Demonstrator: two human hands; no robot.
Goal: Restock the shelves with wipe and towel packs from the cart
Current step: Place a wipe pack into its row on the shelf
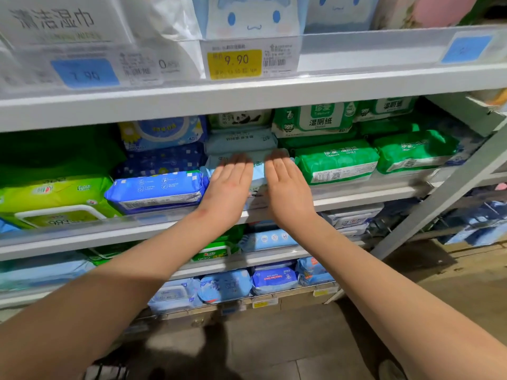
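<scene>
A pale blue wipe pack [258,171] lies on the middle shelf [356,193], at the front of a stack of like packs [241,141]. My left hand [230,185] and my right hand [285,185] lie flat on it side by side, fingers straight and pointing into the shelf. Most of the pack is hidden under my palms. Blue packs [159,187] sit to its left and green packs [337,160] to its right.
The shelf above [247,91] carries a yellow 9.90 price tag [234,63] and white character packs [249,15]. Lower shelves hold more blue and green packs [274,278]. A yellow-green pack [52,198] lies far left. Tiled floor [274,341] is below; a dark cart edge [109,371] shows bottom left.
</scene>
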